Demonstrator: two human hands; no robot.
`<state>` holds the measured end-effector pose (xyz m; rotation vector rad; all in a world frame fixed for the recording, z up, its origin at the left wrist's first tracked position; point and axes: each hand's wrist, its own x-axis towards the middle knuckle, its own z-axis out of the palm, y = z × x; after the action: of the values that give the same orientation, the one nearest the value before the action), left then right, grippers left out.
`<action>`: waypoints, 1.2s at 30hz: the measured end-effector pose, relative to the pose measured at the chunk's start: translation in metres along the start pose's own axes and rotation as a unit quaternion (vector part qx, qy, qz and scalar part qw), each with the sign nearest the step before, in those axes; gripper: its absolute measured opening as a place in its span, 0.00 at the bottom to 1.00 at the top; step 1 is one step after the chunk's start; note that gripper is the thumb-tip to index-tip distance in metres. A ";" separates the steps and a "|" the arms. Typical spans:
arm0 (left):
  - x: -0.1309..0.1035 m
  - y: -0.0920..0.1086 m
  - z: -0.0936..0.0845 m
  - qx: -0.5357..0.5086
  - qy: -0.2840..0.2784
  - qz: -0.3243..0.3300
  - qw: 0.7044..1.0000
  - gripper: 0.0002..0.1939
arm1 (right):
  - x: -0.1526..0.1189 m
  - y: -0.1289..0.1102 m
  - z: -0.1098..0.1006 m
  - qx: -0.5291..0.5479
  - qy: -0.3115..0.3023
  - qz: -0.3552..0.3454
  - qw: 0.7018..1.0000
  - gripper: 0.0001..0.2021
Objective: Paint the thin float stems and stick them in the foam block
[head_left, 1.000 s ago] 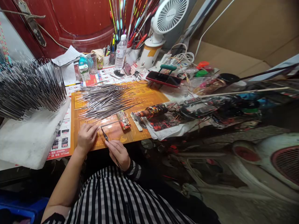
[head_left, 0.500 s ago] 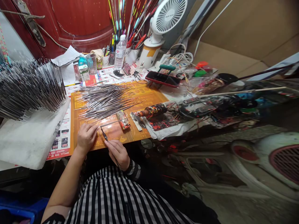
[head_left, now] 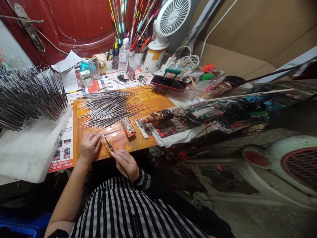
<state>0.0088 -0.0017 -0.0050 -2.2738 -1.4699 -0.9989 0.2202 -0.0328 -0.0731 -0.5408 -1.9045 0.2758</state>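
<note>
An orange mat (head_left: 158, 103) bears a loose heap of slender rods (head_left: 111, 107). In front of it, the left hand (head_left: 89, 145) and right hand (head_left: 126, 162) are both closed — one pinching a thin rod (head_left: 114, 131) that reaches a paint-smeared block (head_left: 129, 131), the other gripping a brush (head_left: 110, 145).

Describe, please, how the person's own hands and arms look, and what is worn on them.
The left hand and right hand are bare. The left forearm is bare too, below a black sleeve edge. The right arm has a long black sleeve with a grey-banded cuff.
</note>
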 end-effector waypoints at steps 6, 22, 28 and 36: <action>0.002 -0.002 0.000 -0.006 0.003 -0.002 1.000 0.07 | -0.002 0.022 -0.034 -0.057 0.049 -0.019 0.997 0.27; 0.009 -0.005 -0.003 0.022 0.005 0.024 0.999 0.07 | -0.005 0.041 -0.046 -0.095 0.075 0.036 0.992 0.27; 0.010 -0.005 -0.004 0.026 0.002 0.029 0.999 0.07 | -0.003 0.038 -0.046 -0.105 0.064 0.047 0.991 0.28; 0.011 -0.003 -0.005 0.026 0.003 0.024 0.999 0.07 | 0.000 0.036 -0.045 -0.114 0.065 0.049 0.990 0.29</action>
<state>0.0069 0.0042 0.0054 -2.2569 -1.4143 -0.9411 0.2698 -0.0046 -0.0711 -0.7879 -1.7953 0.0817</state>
